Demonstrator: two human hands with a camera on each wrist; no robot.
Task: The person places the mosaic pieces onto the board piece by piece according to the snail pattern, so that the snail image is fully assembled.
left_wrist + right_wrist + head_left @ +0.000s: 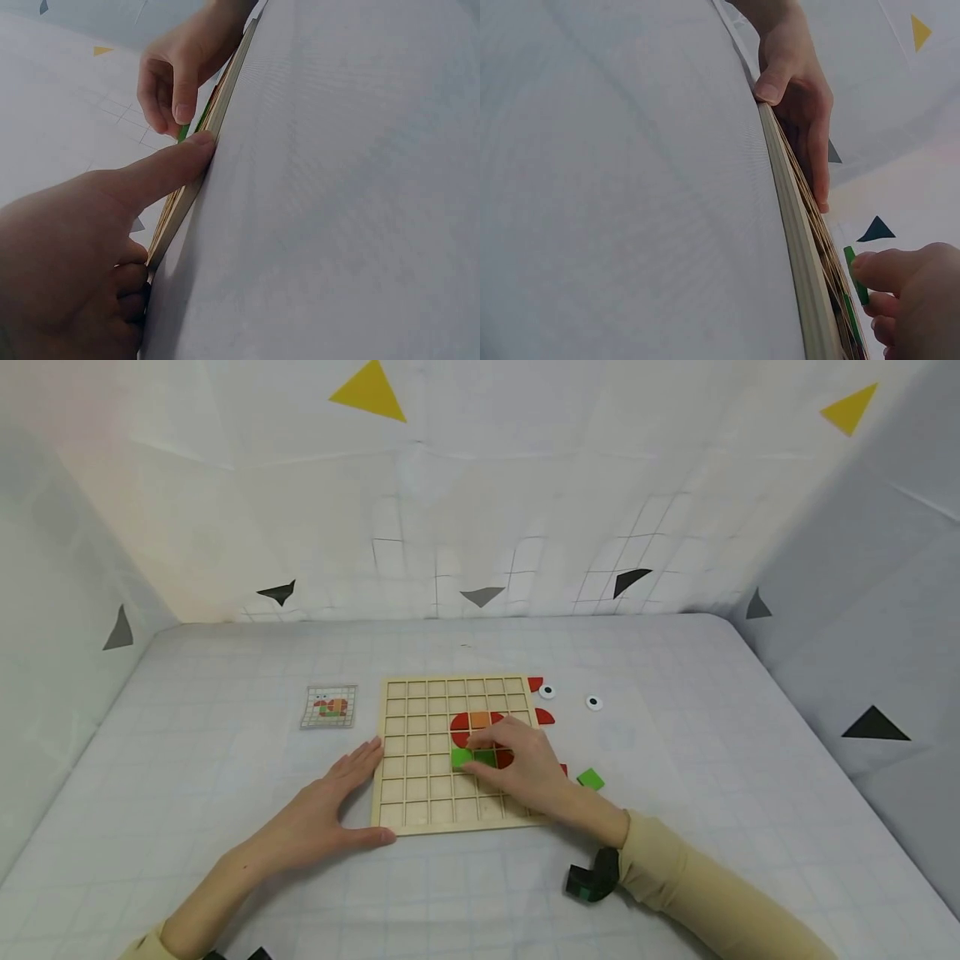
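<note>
A wooden grid board [416, 789] lies flat on the table. My left hand [315, 818] rests at its left side, fingers extended along the edge and thumb at the near corner. Over the board's middle, my right hand [525, 768] pinches a green square tile [856, 275] between thumb and fingers, also visible in the head view as a light green tile [461, 760]. A darker green tile [486, 758] sits in the grid beside it. Red rounded tiles [460, 723] and an orange tile [479, 720] fill nearby cells, some partly covered by my right hand.
Right of the board lie a loose green tile [590, 778], two eye discs [594, 702] and several red pieces [544, 717]. A small pattern card [330, 707] lies left of the board. White sheeting [480, 510] stands behind the table.
</note>
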